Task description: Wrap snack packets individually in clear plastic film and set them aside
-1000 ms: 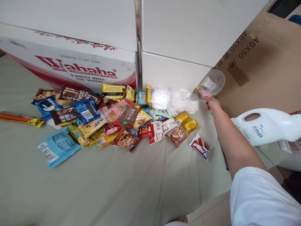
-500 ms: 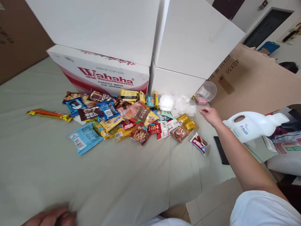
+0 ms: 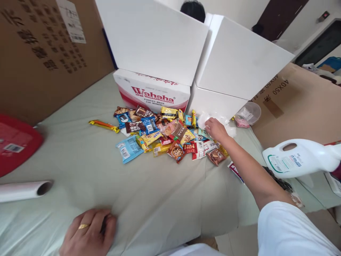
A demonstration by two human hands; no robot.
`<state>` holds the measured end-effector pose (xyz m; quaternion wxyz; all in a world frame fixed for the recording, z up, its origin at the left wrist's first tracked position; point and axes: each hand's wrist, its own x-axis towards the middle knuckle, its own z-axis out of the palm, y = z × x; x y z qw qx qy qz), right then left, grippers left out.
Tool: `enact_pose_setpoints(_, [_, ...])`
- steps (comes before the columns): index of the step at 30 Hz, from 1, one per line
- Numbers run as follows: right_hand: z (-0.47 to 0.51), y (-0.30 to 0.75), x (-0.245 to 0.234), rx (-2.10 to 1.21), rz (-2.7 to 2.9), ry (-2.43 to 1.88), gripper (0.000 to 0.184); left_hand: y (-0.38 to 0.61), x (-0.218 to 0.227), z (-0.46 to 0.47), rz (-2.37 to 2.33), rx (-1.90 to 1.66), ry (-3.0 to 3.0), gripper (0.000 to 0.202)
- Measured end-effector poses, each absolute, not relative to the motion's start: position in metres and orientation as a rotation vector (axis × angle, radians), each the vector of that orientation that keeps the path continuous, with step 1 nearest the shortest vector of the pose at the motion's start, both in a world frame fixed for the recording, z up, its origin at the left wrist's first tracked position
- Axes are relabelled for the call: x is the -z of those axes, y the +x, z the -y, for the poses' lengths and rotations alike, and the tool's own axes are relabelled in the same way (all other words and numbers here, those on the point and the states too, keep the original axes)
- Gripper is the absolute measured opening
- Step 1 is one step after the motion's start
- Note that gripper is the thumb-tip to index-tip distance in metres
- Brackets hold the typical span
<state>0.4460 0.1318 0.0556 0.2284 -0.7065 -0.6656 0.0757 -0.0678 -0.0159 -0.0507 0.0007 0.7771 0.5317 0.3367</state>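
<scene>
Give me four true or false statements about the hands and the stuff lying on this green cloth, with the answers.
1. The right hand is at the right end of the snack pile, by the crumpled clear plastic. True.
2. The left hand holds a blue packet. False: it rests on the green cloth, far from the pile.
3. The white jug stands upright. False: it lies on its side.
4. A clear bowl sits beside the white boxes. True.
</scene>
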Motion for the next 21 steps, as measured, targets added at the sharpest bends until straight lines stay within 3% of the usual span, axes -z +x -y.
enact_pose_setpoints(2, [-0.140,0.450,-0.055,-0.297,1.740,-1.935,0.004,-0.066,0.046,0.017,-1.663,-1.005,2.602,0.016])
enact_pose_setpoints(14, [-0.101,0.473,-0.089,-0.487,0.994,-1.615,0.025,-0.068,0.044,0.017,-1.550,-0.970,2.747,0.014])
enact_pose_setpoints(21, [-0.034,0.417,-0.087,-0.936,0.834,-1.402,0.039,-0.064,0.037,0.028,-1.612,-1.147,2.178,0.009])
